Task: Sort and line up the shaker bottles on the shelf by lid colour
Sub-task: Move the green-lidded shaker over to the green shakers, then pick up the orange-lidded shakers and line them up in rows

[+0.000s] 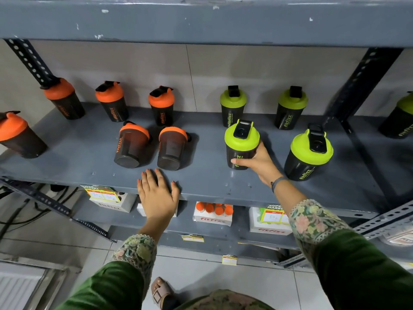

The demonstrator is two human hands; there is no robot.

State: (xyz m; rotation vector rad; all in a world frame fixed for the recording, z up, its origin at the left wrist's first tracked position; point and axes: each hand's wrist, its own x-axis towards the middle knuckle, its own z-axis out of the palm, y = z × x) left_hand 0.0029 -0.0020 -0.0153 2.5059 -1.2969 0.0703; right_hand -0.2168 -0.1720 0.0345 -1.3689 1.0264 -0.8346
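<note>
Black shaker bottles stand on a grey shelf (89,157). Orange-lidded ones fill the left half: three along the back wall (111,101), one at the far left (17,135), and two in front (131,145) (172,148). Green-lidded ones are on the right: two at the back (232,106) (290,108), one in front (308,153), one at the far right edge (400,117). My right hand (259,162) grips a front green-lidded bottle (241,142) that stands upright on the shelf. My left hand (158,193) lies flat on the shelf's front edge, fingers spread, just below the two front orange bottles.
A slotted upright post (362,86) divides the shelf at the right; a diagonal brace (31,61) crosses the back left. The shelf below holds white boxes (213,214) with small orange-capped bottles and price tags. Tiled floor and my sandalled foot (159,294) lie beneath.
</note>
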